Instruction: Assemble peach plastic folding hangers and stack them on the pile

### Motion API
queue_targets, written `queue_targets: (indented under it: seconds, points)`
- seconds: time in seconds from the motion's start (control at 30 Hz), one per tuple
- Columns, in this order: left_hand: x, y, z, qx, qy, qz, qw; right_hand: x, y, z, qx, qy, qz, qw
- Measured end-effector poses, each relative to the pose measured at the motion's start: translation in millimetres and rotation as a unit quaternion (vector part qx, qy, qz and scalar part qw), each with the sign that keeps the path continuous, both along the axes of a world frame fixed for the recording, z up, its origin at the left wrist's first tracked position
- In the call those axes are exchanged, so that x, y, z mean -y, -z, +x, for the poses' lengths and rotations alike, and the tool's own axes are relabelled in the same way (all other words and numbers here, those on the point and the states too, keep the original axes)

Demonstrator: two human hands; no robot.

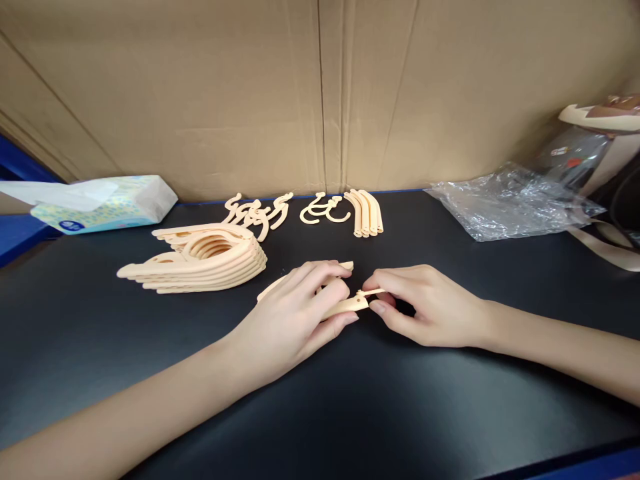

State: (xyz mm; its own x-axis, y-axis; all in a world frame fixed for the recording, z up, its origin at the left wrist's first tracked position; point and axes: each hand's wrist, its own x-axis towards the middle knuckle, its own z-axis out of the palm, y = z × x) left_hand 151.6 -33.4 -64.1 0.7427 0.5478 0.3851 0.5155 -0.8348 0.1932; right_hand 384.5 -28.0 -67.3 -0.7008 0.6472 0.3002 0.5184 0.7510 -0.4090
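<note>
My left hand (307, 307) is closed over a cream plastic hanger body (356, 305), covering most of it against the table. One end of the body sticks out past the thumb and has a small hole. My right hand (425, 303) pinches a thin cream hanger hook (373, 292) between thumb and fingers. The hook's knobbed end touches the body beside that hole; whether it sits inside cannot be made out. To the left lies a stack of cream hanger bodies (240, 267). Behind are loose hooks (255, 213), two more hooks (325, 208) and several curved arm pieces (367, 213).
A tissue pack (107, 203) lies at the back left of the black table (320, 413). Clear plastic wrap (515, 200) is crumpled at the back right, near a bag with a strap (615, 167). A cardboard wall (240, 100) closes off the back.
</note>
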Motion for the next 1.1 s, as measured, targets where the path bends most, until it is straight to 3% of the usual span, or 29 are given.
queue_targets:
  seconds: [0.23, 0.67, 1.1]
  points:
    - [-1.2, 2.8, -1.7, -0.009, -0.009, -0.004, 1.0, 1.9, -2.0, -1.4, -0.016, -0.01, -0.011, 1.0]
    - [0.2, 0.9, -3.2, -0.001, -0.018, -0.053, 0.998, 2.6, 1.2, -1.5, 0.037, -0.016, 0.105, 0.994]
    - [0.3, 0.4, -3.7, 0.001, -0.004, -0.051, 0.999, 2.9, 2.9, -0.6, 0.069, -0.014, 0.214, 0.974]
